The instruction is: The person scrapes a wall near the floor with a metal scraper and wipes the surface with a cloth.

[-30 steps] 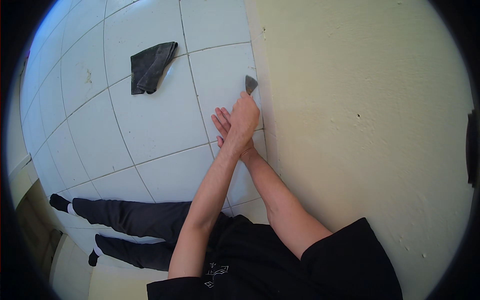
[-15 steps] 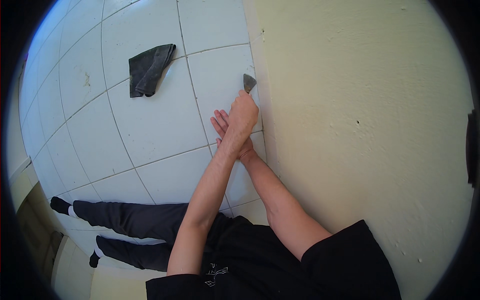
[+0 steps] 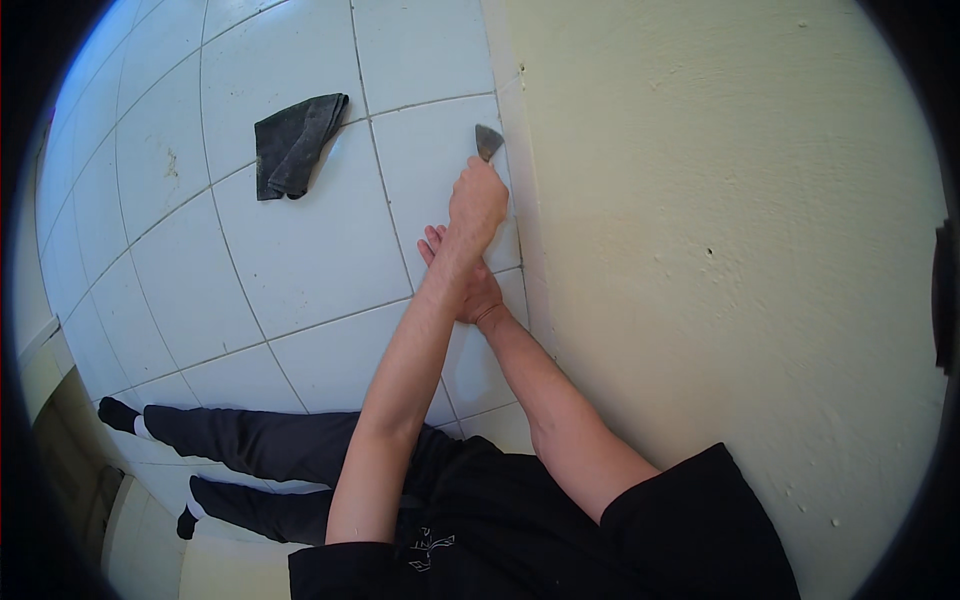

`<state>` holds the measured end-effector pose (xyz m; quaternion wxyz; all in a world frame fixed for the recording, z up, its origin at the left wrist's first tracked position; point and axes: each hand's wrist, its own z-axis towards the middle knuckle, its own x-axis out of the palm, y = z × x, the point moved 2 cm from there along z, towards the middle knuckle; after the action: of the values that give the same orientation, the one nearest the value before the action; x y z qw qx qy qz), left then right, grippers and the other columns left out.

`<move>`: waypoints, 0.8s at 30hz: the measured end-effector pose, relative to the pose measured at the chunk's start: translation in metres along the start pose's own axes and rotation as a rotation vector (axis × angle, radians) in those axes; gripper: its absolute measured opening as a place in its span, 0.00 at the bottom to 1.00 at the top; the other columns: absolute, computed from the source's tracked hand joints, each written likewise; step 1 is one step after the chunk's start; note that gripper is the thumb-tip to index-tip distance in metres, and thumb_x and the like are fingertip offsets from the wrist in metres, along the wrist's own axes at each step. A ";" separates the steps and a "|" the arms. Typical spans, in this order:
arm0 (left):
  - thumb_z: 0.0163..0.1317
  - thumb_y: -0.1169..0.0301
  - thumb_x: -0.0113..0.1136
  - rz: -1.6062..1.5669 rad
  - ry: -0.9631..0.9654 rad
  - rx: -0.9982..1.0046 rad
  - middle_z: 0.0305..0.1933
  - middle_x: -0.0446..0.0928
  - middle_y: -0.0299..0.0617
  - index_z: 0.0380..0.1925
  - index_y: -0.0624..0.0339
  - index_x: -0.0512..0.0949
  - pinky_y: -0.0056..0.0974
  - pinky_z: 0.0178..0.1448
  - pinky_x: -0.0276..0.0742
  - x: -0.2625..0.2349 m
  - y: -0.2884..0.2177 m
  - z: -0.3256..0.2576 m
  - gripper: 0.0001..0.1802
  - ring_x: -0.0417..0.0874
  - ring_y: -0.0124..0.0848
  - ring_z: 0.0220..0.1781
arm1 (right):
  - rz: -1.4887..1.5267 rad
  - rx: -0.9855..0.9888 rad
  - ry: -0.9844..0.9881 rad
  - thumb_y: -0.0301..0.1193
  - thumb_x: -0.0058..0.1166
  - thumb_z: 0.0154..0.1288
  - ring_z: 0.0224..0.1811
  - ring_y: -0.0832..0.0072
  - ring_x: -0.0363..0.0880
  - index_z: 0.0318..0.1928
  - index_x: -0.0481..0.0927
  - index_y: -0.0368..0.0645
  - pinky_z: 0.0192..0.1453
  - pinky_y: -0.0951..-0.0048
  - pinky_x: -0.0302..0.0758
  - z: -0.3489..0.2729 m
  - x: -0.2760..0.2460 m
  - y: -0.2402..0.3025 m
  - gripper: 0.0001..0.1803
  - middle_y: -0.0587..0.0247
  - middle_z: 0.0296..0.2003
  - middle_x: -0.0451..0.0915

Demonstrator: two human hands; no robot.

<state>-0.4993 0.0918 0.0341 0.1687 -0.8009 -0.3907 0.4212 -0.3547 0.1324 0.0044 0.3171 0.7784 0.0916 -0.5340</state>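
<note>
My left hand (image 3: pixel 478 205) is wrapped round the handle of a small scraper (image 3: pixel 487 142). Its flared, dull metal blade points away from me, on the floor tile close to the foot of the wall. The handle is mostly hidden by my fingers. My right hand (image 3: pixel 482 292) lies below, partly covered by my left forearm, which crosses over it. Its fingers stretch out to the left, apart from the scraper, and it seems to rest on the tiles. A dark folded cloth (image 3: pixel 298 148) lies on the floor to the left of both hands.
A cream wall (image 3: pixel 720 250) rises on the right, with a pale skirting strip (image 3: pixel 522 150) along its foot. White floor tiles (image 3: pixel 290 250) with dark joints spread left; small crumbs and a brownish stain (image 3: pixel 172 162) mark them. My outstretched legs (image 3: pixel 260 440) lie at lower left.
My left hand has pushed the scraper a little farther away and slightly left, along the wall's foot. My right hand has shifted slightly left and is more covered by the left forearm.
</note>
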 end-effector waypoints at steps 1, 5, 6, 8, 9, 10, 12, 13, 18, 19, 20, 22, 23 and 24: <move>0.74 0.67 0.47 -0.007 0.009 0.001 0.44 0.82 0.67 0.45 0.72 0.71 0.56 0.51 0.83 0.005 0.004 -0.010 0.14 0.85 0.60 0.50 | 0.000 0.001 0.001 0.49 0.41 0.70 0.83 0.61 0.44 0.80 0.50 0.48 0.85 0.54 0.42 0.000 0.002 -0.002 0.42 0.59 0.81 0.46; 0.76 0.66 0.45 0.027 0.045 0.013 0.42 0.82 0.67 0.44 0.71 0.70 0.57 0.50 0.83 0.018 0.015 -0.037 0.14 0.85 0.62 0.48 | 0.036 -0.020 -0.015 0.45 0.42 0.69 0.83 0.61 0.45 0.79 0.52 0.48 0.85 0.55 0.43 0.002 0.002 -0.002 0.40 0.58 0.81 0.48; 0.76 0.66 0.45 0.029 0.043 0.012 0.42 0.82 0.67 0.44 0.71 0.70 0.57 0.50 0.83 0.018 0.017 -0.035 0.14 0.85 0.62 0.48 | 0.012 -0.020 -0.015 0.44 0.42 0.69 0.83 0.61 0.46 0.79 0.52 0.47 0.85 0.55 0.42 0.002 0.001 -0.001 0.40 0.58 0.80 0.48; 0.76 0.65 0.44 0.035 0.016 0.036 0.42 0.82 0.66 0.44 0.70 0.70 0.57 0.50 0.83 0.016 0.015 -0.030 0.15 0.85 0.61 0.47 | 0.035 -0.012 -0.008 0.45 0.42 0.70 0.82 0.61 0.46 0.79 0.52 0.47 0.85 0.55 0.42 0.003 0.001 -0.001 0.40 0.58 0.80 0.49; 0.76 0.65 0.44 0.037 0.014 0.036 0.42 0.82 0.66 0.44 0.70 0.70 0.57 0.50 0.83 0.014 0.013 -0.025 0.15 0.85 0.61 0.47 | 0.055 -0.001 0.000 0.46 0.41 0.70 0.82 0.61 0.46 0.79 0.52 0.47 0.85 0.55 0.42 0.003 0.002 -0.001 0.40 0.57 0.80 0.49; 0.77 0.64 0.43 -0.001 0.001 0.034 0.42 0.81 0.69 0.46 0.72 0.70 0.59 0.52 0.81 0.010 0.009 -0.018 0.17 0.84 0.64 0.48 | 0.056 -0.001 -0.001 0.46 0.41 0.70 0.82 0.61 0.46 0.79 0.52 0.47 0.85 0.55 0.42 0.002 0.002 -0.001 0.40 0.57 0.80 0.49; 0.77 0.63 0.42 -0.040 -0.018 0.038 0.43 0.80 0.72 0.47 0.73 0.70 0.60 0.54 0.79 0.000 0.000 -0.002 0.19 0.82 0.67 0.49 | 0.017 0.007 -0.012 0.49 0.41 0.71 0.82 0.61 0.47 0.79 0.52 0.48 0.84 0.52 0.42 0.001 0.001 0.001 0.41 0.58 0.80 0.49; 0.77 0.62 0.42 -0.042 -0.040 0.025 0.43 0.80 0.72 0.47 0.73 0.70 0.61 0.55 0.79 -0.005 -0.003 0.007 0.20 0.82 0.67 0.49 | 0.015 0.006 -0.015 0.49 0.41 0.71 0.82 0.61 0.47 0.79 0.52 0.48 0.84 0.52 0.42 0.001 0.000 0.001 0.41 0.58 0.80 0.49; 0.78 0.60 0.41 -0.023 -0.054 0.024 0.44 0.80 0.72 0.49 0.72 0.71 0.61 0.55 0.78 -0.012 0.000 0.023 0.21 0.82 0.68 0.50 | -0.098 -0.035 -0.020 0.53 0.42 0.70 0.82 0.65 0.49 0.79 0.54 0.47 0.83 0.48 0.40 0.000 0.000 0.002 0.42 0.57 0.80 0.50; 0.78 0.60 0.41 -0.038 -0.045 0.024 0.44 0.80 0.72 0.49 0.72 0.71 0.61 0.55 0.78 -0.012 0.005 0.020 0.22 0.82 0.68 0.50 | -0.097 -0.037 -0.021 0.53 0.42 0.70 0.82 0.65 0.49 0.79 0.54 0.47 0.83 0.48 0.40 0.001 0.000 0.003 0.42 0.57 0.80 0.50; 0.78 0.59 0.40 -0.053 -0.028 0.027 0.44 0.80 0.72 0.49 0.73 0.71 0.62 0.55 0.78 -0.011 0.005 0.016 0.22 0.82 0.68 0.50 | -0.091 -0.035 -0.026 0.53 0.43 0.70 0.82 0.65 0.49 0.79 0.55 0.47 0.83 0.49 0.40 -0.001 0.000 0.001 0.43 0.57 0.80 0.51; 0.78 0.59 0.40 -0.095 -0.004 0.017 0.44 0.80 0.73 0.48 0.73 0.71 0.62 0.55 0.77 -0.009 0.010 0.003 0.23 0.82 0.68 0.50 | -0.086 -0.028 -0.029 0.53 0.44 0.69 0.82 0.65 0.50 0.78 0.55 0.47 0.83 0.50 0.39 -0.003 -0.001 -0.001 0.43 0.57 0.80 0.52; 0.78 0.58 0.40 -0.135 0.012 0.004 0.44 0.80 0.74 0.48 0.73 0.72 0.62 0.55 0.77 -0.009 0.014 -0.004 0.24 0.82 0.68 0.50 | -0.085 -0.034 -0.052 0.53 0.45 0.69 0.82 0.65 0.50 0.78 0.56 0.46 0.83 0.50 0.40 -0.004 -0.003 0.000 0.43 0.57 0.80 0.52; 0.78 0.58 0.40 -0.135 0.017 0.003 0.44 0.80 0.74 0.48 0.73 0.72 0.62 0.55 0.77 -0.007 0.018 -0.011 0.24 0.82 0.68 0.50 | -0.085 -0.039 -0.074 0.52 0.46 0.68 0.82 0.65 0.50 0.78 0.57 0.46 0.83 0.51 0.42 -0.004 -0.005 0.001 0.43 0.58 0.79 0.53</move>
<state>-0.4842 0.0755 0.0331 0.2011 -0.7761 -0.4417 0.4026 -0.3530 0.1355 0.0100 0.3126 0.7472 0.1230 -0.5735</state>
